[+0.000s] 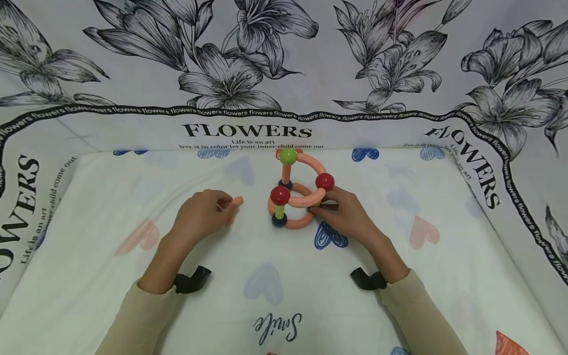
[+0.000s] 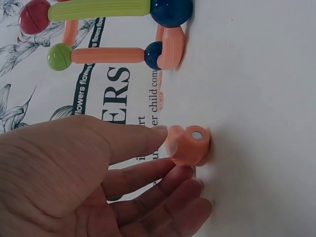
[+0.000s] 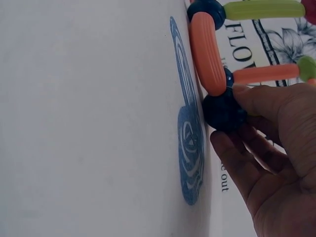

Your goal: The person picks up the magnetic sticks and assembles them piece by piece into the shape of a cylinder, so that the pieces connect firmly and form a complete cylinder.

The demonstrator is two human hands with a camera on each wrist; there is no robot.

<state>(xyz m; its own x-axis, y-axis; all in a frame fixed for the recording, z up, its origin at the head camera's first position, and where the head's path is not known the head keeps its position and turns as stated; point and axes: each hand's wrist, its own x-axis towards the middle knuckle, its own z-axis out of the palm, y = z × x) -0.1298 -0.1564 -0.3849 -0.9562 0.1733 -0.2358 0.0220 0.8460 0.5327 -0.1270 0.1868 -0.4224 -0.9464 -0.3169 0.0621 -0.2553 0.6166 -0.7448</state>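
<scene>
A ring-like build of magnetic balls and rods [image 1: 298,226] stands on the cloth in the head view. Curved orange rods link dark blue balls at its base, with red balls and a lime ball [image 1: 288,156] above. Upright are a lime rod [image 2: 101,9] and a straight orange rod [image 2: 108,55]. My right hand [image 1: 348,214] is at the build's right side, thumb and fingers pinching a dark blue base ball [image 3: 224,111]. Apart from the build on the left, my left hand [image 1: 201,217] pinches a curved orange magnetic rod [image 2: 190,148]; its metal end shows in the left wrist view.
A white cloth [image 1: 199,315] printed with hearts covers the surface. Behind it rises a floral cloth [image 1: 319,88] with "FLOWERS" lettering, folding round at both sides. A black strap piece [image 1: 193,280] sticks out at the left wrist, another [image 1: 369,279] at the right.
</scene>
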